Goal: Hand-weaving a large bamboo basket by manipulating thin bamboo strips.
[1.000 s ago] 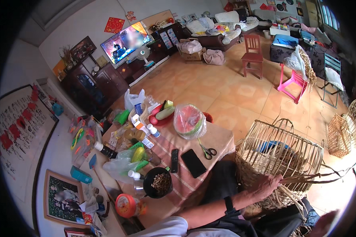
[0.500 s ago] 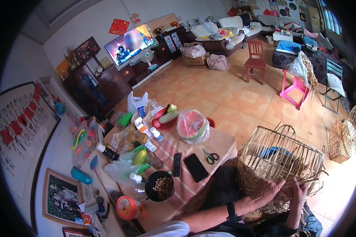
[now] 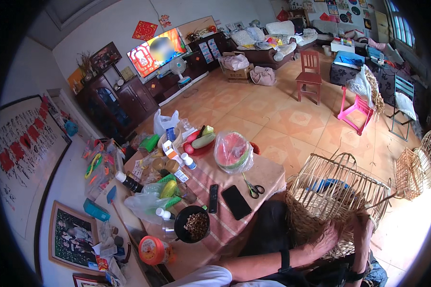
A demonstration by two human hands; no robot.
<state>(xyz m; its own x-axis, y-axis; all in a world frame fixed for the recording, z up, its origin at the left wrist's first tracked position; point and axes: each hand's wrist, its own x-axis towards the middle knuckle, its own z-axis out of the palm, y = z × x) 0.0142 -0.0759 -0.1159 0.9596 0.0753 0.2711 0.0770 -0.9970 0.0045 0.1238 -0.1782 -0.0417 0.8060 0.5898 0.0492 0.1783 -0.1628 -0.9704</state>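
Note:
A large woven straw basket (image 3: pixel 316 184) stands in front of me at the right, with bare upright stakes along its upper part and a denser weave lower down. My left hand (image 3: pixel 325 238) lies against its near side, fingers closed on the weave, partly lost among the strands. My right hand (image 3: pixel 362 230) is at the near right rim, its fingers curled round a straw strand (image 3: pixel 384 200) that sticks out up and to the right. Inside the basket something blue (image 3: pixel 331 183) shows between the stakes.
Left of the basket, a cloth-covered table (image 3: pixel 268 174) holds scissors (image 3: pixel 255 190), a phone (image 3: pixel 236 202), a remote (image 3: pixel 213 198), a wrapped cut watermelon (image 3: pixel 233 152) and a dark bowl (image 3: pixel 192 224). Beyond stand a wooden chair (image 3: pixel 309 79) and a pink stool (image 3: pixel 355 113). Another basket (image 3: pixel 407 173) is far right.
Both hands have moved lower along the basket's near side, the left one slightly rightward. The basket has tilted a little, and the picture on the television has changed.

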